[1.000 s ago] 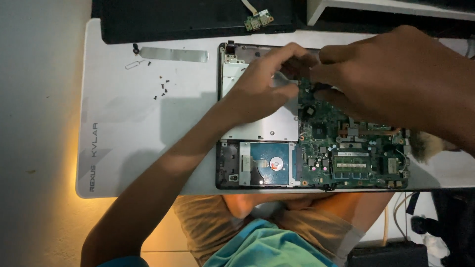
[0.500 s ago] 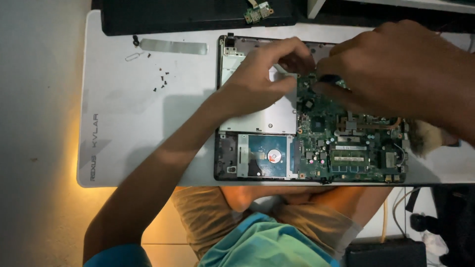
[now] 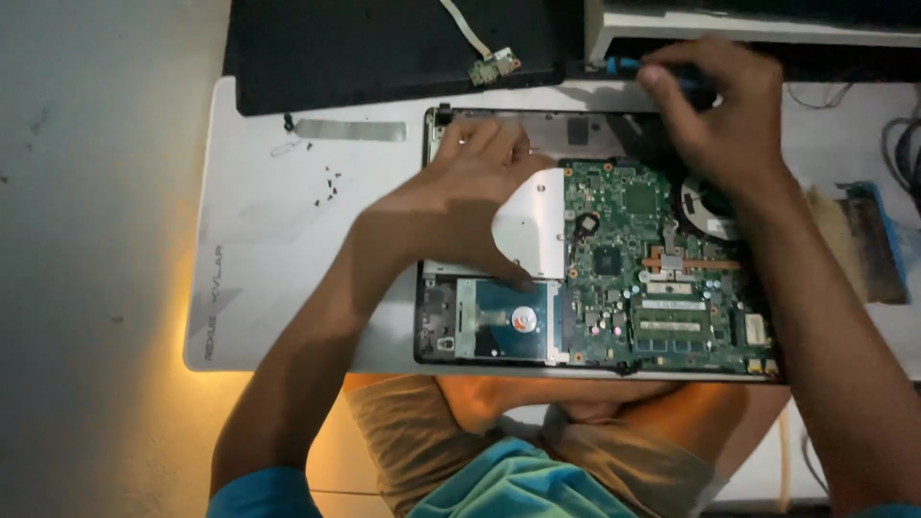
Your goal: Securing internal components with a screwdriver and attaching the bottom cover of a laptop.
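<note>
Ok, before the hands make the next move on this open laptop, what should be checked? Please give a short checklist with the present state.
1. Left hand steadies the silver drive: ok.
2. Right hand grips the blue-handled screwdriver: ok.
3. Screwdriver tip seated on a screw: cannot tell, hidden.
4. Loose screws lie apart on the white mat: ok.
5. Green board uncovered: ok.

Right hand: the right hand has lifted off the green motherboard, now up at the far edge gripping a blue-handled screwdriver.
Left hand: the left hand has slid down, flat on the silver drive cover.
Fan: the fan now uncovered.
</note>
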